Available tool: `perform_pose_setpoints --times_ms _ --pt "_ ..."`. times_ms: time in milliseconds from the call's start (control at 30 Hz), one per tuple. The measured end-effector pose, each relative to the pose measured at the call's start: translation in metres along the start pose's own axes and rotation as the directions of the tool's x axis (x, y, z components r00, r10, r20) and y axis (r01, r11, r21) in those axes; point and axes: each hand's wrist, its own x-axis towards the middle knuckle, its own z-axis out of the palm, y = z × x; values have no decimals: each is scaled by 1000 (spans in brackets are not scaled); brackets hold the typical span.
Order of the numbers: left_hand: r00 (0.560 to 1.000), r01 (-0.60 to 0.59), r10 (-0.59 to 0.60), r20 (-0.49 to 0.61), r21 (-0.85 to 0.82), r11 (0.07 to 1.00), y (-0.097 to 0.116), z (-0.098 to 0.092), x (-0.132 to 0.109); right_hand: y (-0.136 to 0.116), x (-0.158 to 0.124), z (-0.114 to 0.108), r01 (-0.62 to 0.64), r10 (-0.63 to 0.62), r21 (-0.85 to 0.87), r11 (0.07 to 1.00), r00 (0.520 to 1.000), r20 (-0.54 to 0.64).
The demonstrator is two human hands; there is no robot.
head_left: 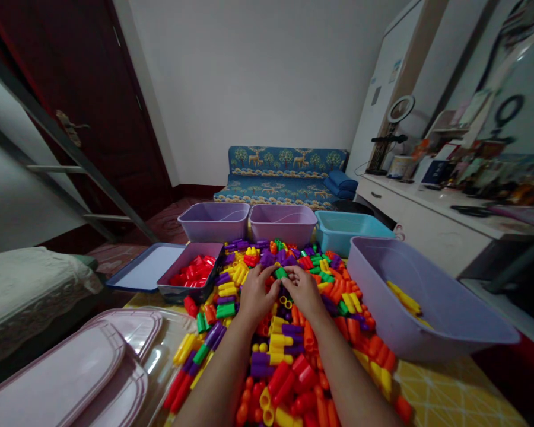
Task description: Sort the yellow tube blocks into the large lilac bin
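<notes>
My left hand (pixel 258 292) and my right hand (pixel 301 289) meet over the middle of a wide heap of plastic pieces. Between their fingers is a green piece (pixel 280 273), held from both sides. Yellow, purple, red, orange and green pieces lie all around and below the hands, some joined in rows. A dark-sided box (pixel 182 292) to the left holds red pieces (pixel 196 271). The large purple bin (pixel 431 308) on the right has a few yellow pieces (pixel 404 298) inside.
Two purple bins (pixel 213 222) and a blue bin (pixel 353 234) line the far edge. Pale lids (pixel 57 379) lie at the near left, with a blue-rimmed tray (pixel 149 267) beyond. A patterned sofa (pixel 276 185) stands behind; a white dresser (pixel 422 219) is at the right.
</notes>
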Motion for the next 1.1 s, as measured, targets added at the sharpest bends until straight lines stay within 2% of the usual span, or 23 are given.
perform_pose_setpoints --times_ms 233,333,400,467,533,600,700,833,967,1100 --pt "999 -15 10 -34 -166 986 -3 2 3 -5 -4 0 -23 24 -87 996 1000 13" --pt "997 -1 -18 -82 -218 976 -3 2 4 -4 -4 0 -5 4 -47 999 1000 -18" --pt "995 30 -47 -90 -185 982 -3 3 3 -3 -3 -1 13 -14 -12 1000 999 -46" --pt "998 40 -46 -53 -116 992 -4 5 2 -3 -3 -2 31 -31 -10 999 998 -51" --pt "1000 -3 3 -1 -71 997 -4 6 1 -4 -3 -3 52 -54 -50 997 998 -25" --pt "998 -55 57 25 -66 996 -5 6 1 -8 -4 -4 80 -81 -104 991 997 -2" --pt "997 -70 73 30 -96 993 -5 5 2 -12 -5 -5 90 -90 -137 986 996 8" --pt "995 -55 62 76 -89 995 -2 4 3 -11 -4 -4 27 -27 -39 999 1000 2" --pt "989 1 -7 149 39 999 5 1 8 -7 -3 -1 -45 48 89 995 998 -37" --pt "948 47 -87 306 138 989 14 -6 29 -5 -1 0 -64 98 202 977 982 -161"
